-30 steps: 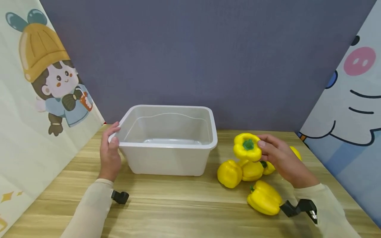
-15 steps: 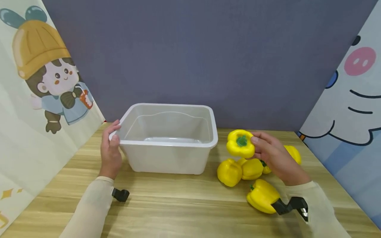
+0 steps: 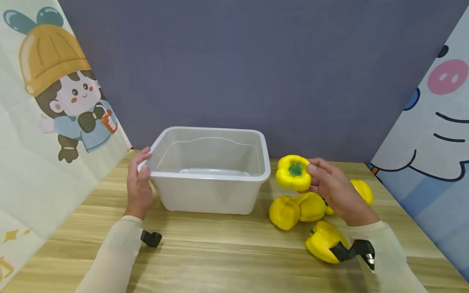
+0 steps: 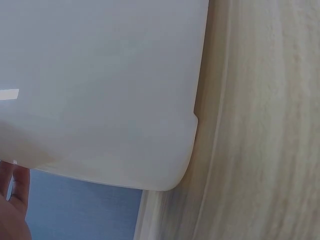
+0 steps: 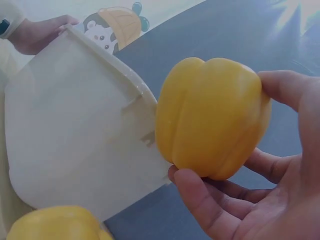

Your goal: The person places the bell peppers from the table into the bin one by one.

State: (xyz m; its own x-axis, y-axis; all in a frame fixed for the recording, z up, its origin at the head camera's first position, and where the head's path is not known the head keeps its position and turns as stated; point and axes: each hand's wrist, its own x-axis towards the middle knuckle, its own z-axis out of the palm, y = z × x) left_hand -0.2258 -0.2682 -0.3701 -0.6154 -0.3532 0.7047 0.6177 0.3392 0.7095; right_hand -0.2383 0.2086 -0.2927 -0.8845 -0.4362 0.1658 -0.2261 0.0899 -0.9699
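Note:
A white bin (image 3: 205, 195) stands on the table, and nothing lies inside it in the head view. My left hand (image 3: 139, 185) grips its left rim, thumb on the near side; in the left wrist view only part of that hand (image 4: 14, 205) shows beside the bin wall (image 4: 100, 90). To the right of the bin, my right hand (image 3: 338, 191) holds a yellow bell pepper (image 3: 283, 174) above other peppers, its green stem facing the head camera. The right wrist view shows thumb and fingertips of the hand (image 5: 270, 190) around the pepper (image 5: 212, 117).
Under and around the right hand lie several yellow peppers: one at the left (image 3: 284, 212), one beside it (image 3: 310, 206), one nearer (image 3: 324, 242), one at the far right (image 3: 362, 191). A grey panel (image 3: 238, 73) rises behind the wooden table (image 3: 220, 252).
My right hand has moved left and slightly up with the pepper, closer to the bin. The left hand keeps its grip on the rim, and the bin stands in about the same place.

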